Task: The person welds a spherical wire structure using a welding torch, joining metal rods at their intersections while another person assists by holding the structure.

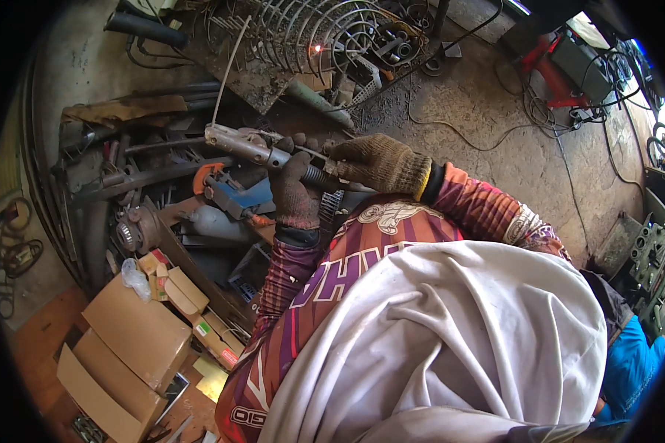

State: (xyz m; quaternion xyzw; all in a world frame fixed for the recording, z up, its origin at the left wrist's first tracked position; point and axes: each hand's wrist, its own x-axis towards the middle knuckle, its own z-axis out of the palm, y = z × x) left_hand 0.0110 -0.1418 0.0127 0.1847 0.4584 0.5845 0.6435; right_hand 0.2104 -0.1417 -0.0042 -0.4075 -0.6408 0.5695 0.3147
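Observation:
My left hand [297, 193], in a dirty grey-brown knit glove, wraps round a metal tube-shaped welding rod holder [251, 150] with a ribbed coil at its near end. A thin welding rod [232, 70] sticks up from its left tip. My right hand [384, 164], in a brown knit glove with a yellow cuff edge, is closed beside the holder's coil end, its fingertips at a thin metal piece [315, 153]; I cannot tell whether that belongs to the holder. Farther off, a spiral of metal rings [310, 29] bears a small glowing orange spot.
Metal pipes and scrap [148, 148] crowd the left, with an orange-and-blue tool [233, 193] and a grey cylinder [218, 221]. Open cardboard boxes [129, 332] stand at lower left. Cables [488, 144] cross the floor toward a red-framed machine [554, 70]. Someone in blue [632, 369] is at lower right.

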